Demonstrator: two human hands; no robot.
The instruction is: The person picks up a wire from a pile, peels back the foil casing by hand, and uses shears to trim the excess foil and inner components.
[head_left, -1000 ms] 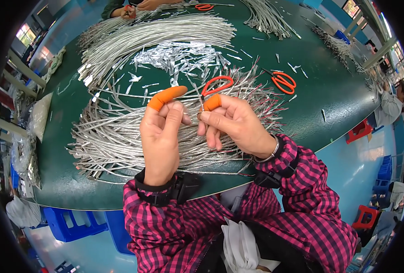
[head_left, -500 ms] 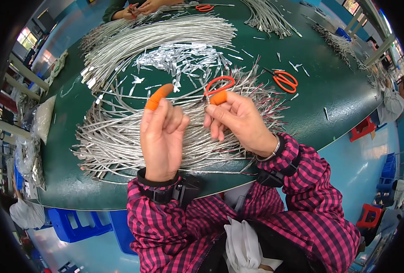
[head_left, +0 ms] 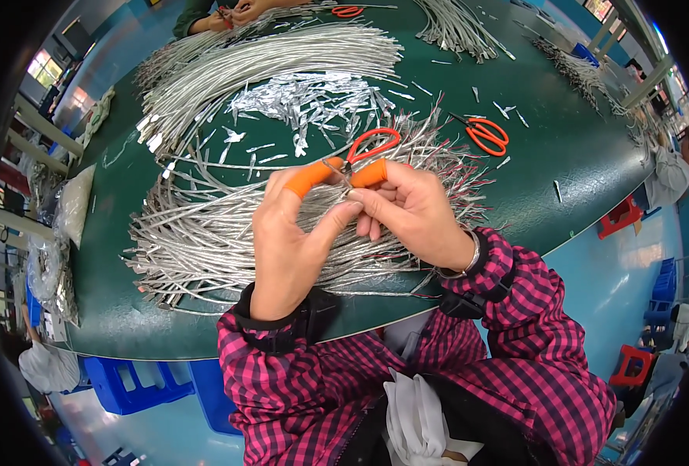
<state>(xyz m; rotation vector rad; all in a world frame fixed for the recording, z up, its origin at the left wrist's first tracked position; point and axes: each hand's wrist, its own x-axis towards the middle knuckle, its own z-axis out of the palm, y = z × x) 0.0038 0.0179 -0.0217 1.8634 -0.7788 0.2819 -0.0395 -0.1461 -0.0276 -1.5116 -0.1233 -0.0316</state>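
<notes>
My left hand and my right hand meet over a spread bundle of silver cables on the green table. Orange covers sheathe both index fingers. Each hand is closed in a pinch, and between the fingertips shows the thin end of a silver cable; its detail is too small to make out. Just beyond the right fingertips is a red scissors handle; whether it rests on the cables or touches my hand, I cannot tell. Red and white wire ends fan out at the bundle's right.
Beyond lie a second cable bundle and a heap of silver foil scraps. Red-handled scissors sit to the right. Another person's hands work at the far edge. Blue stools stand below the table at left.
My left hand has moved right and turned inward, closing its raised, parted fingers at the cable end beside the right fingertips. My right hand has stayed nearly in place.
</notes>
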